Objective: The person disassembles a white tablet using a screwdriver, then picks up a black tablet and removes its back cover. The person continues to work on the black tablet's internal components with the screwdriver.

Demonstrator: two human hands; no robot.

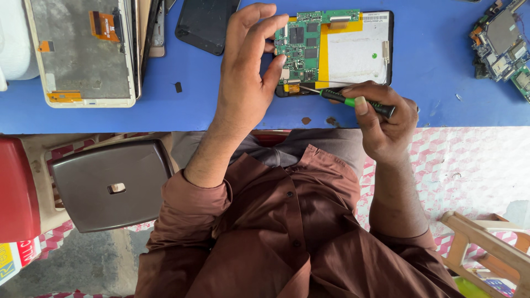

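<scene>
An opened tablet (pixel 353 52) lies on the blue table (pixel 221 110), back cover off, showing a green circuit board (pixel 301 47) and a silver battery framed in yellow tape. My left hand (pixel 245 72) rests at the tablet's left edge, fingers spread, fingertips touching the circuit board. My right hand (pixel 383 118) grips a small green-and-black screwdriver (pixel 353 102), its thin tip pointing left at the board's lower corner.
A larger disassembled tablet (pixel 83 52) with orange flex cables lies at far left, a dark back cover (pixel 205 23) beside it. Loose circuit boards (pixel 502 44) sit at the right edge. A grey plastic stool (pixel 113 187) stands below the table on the left.
</scene>
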